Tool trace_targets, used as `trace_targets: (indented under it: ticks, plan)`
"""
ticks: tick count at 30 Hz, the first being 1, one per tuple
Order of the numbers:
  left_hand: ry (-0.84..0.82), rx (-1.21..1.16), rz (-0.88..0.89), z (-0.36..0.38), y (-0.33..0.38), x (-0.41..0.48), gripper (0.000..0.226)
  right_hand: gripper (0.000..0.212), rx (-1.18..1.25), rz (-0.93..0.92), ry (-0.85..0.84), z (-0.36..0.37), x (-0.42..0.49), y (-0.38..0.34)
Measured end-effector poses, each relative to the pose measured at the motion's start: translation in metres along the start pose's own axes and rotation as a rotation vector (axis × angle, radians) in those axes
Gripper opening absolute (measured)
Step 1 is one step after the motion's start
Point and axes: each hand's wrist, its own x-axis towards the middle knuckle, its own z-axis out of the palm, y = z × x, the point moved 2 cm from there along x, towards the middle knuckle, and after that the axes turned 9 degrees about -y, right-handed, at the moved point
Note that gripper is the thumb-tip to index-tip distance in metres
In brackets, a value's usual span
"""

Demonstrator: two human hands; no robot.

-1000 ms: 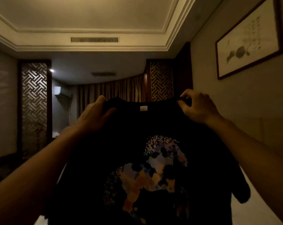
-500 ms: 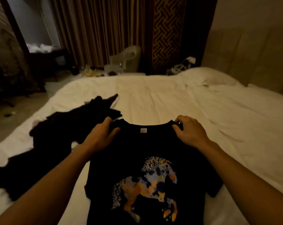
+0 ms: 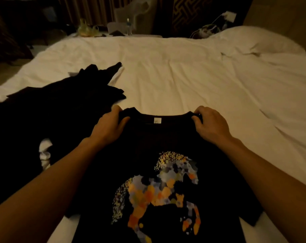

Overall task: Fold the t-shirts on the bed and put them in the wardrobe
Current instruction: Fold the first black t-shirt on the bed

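Observation:
A black t-shirt [image 3: 159, 141] with a multicoloured horse print lies face up on the white bed [image 3: 210, 88], collar away from me. My left hand [image 3: 108, 126] pinches its left shoulder by the collar. At the other side of the collar, my right hand [image 3: 210, 123] grips the right shoulder. A heap of other dark t-shirts [image 3: 52, 106] lies crumpled on the bed to the left, its edge close to my left hand.
A white pillow [image 3: 257, 41] lies at the bed's far right below a padded headboard. Beyond the far edge stand a pale chair [image 3: 131, 16], a bottle and small clutter in front of curtains. Cables hang near a wall socket [image 3: 227, 15].
I have lowered the printed t-shirt from in front of my face down onto the bed, both hands keeping hold at the shoulders. My view has tilted from ceiling down to the bed.

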Motion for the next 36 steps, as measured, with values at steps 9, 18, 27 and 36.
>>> trace_targets:
  ticks: [9,18,27,36]
  plan:
    - [0.014,0.092,-0.059,0.041,-0.03,0.098,0.031,0.021,-0.07,0.031,0.029,0.064,0.088,0.019]
    - [0.089,0.325,-0.141,0.062,-0.023,0.096,0.061,0.04,-0.058,0.091,-0.059,0.071,0.065,0.03]
    - [0.013,0.246,0.222,0.077,0.101,0.058,0.053,0.04,0.077,0.237,-0.181,-0.012,-0.015,0.111]
    - [-0.398,0.271,0.599,0.166,0.215,-0.004,0.069,0.041,0.124,0.475,-0.337,-0.018,-0.089,0.178]
